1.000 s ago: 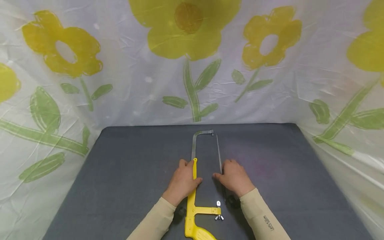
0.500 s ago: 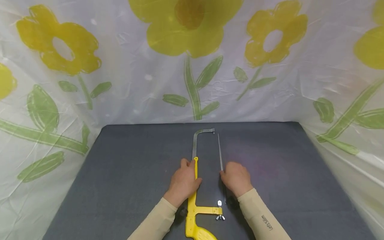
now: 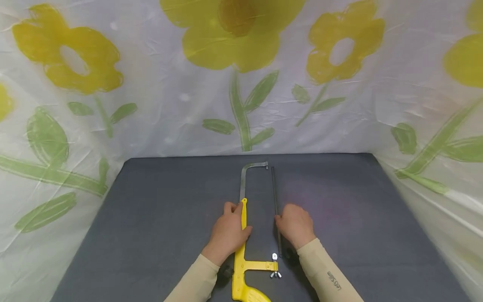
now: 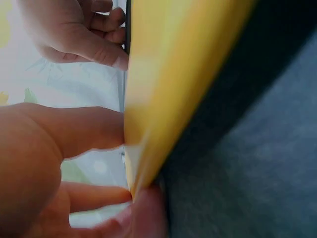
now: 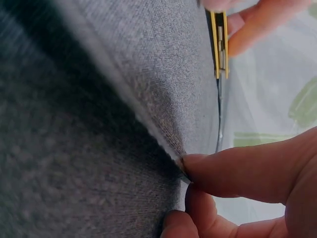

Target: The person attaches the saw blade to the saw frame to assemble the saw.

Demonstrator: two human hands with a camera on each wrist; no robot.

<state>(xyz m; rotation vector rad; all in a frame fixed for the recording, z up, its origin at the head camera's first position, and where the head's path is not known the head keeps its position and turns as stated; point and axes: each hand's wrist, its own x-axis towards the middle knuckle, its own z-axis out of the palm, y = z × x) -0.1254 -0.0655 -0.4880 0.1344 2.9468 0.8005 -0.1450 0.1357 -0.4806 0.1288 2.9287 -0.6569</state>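
With your left hand (image 3: 227, 230) gripping the yellow-and-silver metal hacksaw frame (image 3: 239, 261), your right hand (image 3: 296, 225) pinches the straight grey metal blade (image 3: 274, 188) right of the frame, apparently for positioning; end alignment seems called for next.

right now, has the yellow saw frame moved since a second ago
No, in the head view the saw frame shows no clear shift against the table's far edge.

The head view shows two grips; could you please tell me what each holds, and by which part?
Left grip: the hacksaw frame, by its yellow back near the metal extension. Right grip: the thin blade, pinched about midway along.
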